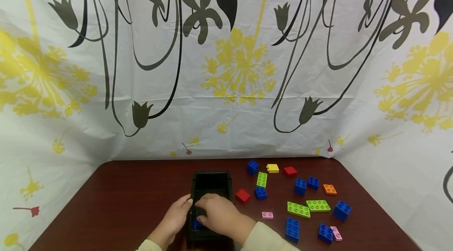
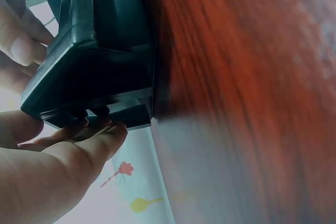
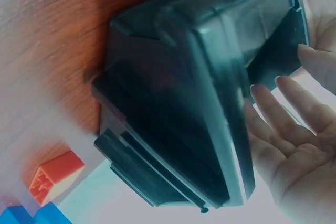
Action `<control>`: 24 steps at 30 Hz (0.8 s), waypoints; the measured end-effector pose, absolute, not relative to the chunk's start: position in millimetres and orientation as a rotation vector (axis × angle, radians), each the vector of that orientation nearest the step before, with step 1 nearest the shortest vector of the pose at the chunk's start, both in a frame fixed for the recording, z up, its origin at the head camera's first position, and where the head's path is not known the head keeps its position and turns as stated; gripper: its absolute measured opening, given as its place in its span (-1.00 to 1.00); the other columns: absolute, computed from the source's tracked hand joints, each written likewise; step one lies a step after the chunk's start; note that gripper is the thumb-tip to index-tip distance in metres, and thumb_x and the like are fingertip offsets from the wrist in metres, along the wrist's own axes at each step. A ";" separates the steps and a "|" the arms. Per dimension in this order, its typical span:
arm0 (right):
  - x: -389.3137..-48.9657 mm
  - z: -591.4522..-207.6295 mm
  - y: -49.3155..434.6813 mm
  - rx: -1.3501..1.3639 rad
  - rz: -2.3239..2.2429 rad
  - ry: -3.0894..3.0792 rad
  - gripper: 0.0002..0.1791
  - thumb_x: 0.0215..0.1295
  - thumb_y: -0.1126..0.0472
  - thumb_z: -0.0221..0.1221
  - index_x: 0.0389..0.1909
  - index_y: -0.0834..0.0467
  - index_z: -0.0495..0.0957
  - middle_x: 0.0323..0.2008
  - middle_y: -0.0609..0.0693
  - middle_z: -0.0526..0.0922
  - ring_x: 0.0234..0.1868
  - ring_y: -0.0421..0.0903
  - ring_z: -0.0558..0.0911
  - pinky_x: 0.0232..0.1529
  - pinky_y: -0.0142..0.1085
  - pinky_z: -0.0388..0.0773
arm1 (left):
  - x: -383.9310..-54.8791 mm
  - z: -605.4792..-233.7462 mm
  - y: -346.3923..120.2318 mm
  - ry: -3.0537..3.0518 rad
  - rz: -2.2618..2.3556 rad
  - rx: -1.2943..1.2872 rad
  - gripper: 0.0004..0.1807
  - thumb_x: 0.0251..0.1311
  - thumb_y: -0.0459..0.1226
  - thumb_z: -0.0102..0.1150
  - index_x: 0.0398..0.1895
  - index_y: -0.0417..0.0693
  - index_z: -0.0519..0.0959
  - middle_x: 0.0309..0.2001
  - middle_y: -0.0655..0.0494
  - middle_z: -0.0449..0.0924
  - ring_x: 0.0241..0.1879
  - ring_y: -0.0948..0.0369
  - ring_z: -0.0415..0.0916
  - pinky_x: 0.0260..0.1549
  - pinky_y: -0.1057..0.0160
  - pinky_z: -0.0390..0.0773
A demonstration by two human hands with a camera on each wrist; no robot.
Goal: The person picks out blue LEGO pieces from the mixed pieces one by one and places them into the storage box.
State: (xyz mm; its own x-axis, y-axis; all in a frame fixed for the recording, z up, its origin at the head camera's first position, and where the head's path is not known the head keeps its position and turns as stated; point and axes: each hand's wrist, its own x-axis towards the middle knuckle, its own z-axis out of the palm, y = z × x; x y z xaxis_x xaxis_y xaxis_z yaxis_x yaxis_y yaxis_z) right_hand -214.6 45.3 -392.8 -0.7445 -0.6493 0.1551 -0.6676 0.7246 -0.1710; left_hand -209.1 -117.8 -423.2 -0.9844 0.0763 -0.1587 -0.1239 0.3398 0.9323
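Note:
A black plastic bin (image 1: 191,219) stands on the table with a blue brick (image 1: 197,224) inside near its front end. My left hand (image 1: 173,217) holds the bin's left wall, its thumb at the rim; the left wrist view shows that hand's fingers (image 2: 100,142) along the outside of the wall. Above the bin's opening is my right hand (image 1: 223,213), its loosely bent fingers reaching down inside. In the right wrist view the right hand's fingers (image 3: 265,103) are spread apart, and nothing shows between them. The bin floor beneath the right hand is hidden.
Right of the bin lie scattered toy bricks, among them a red brick (image 1: 242,196), a pink brick (image 1: 267,215), a lime brick (image 1: 298,209), a yellow brick (image 1: 273,168), an orange brick (image 1: 330,189) and several blue ones. A patterned curtain (image 1: 240,133) hangs behind the dark table (image 1: 124,196).

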 end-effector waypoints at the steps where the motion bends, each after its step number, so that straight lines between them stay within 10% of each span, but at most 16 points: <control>1: -213.6 -392.1 46.1 1.088 0.330 -2.825 -0.64 0.18 0.07 0.35 0.00 0.05 0.66 -0.03 -0.13 0.65 0.02 -0.25 0.59 -0.01 -0.38 0.57 | -209.3 -423.4 -118.0 2.422 1.711 -0.046 -0.42 0.50 -0.09 -0.22 0.38 -0.34 0.24 0.36 -0.41 0.17 0.31 -0.37 0.10 0.13 -0.37 0.25; 24: -192.5 -387.4 72.7 0.984 0.479 -2.574 -0.29 0.21 -0.01 0.32 0.38 -0.01 0.32 0.19 0.00 0.50 0.14 -0.07 0.55 -0.02 -0.20 0.62 | -207.3 -421.3 -118.5 2.427 1.724 -0.022 -0.44 0.50 -0.11 -0.22 0.37 -0.35 0.25 0.34 -0.39 0.22 0.31 -0.35 0.13 0.13 -0.38 0.26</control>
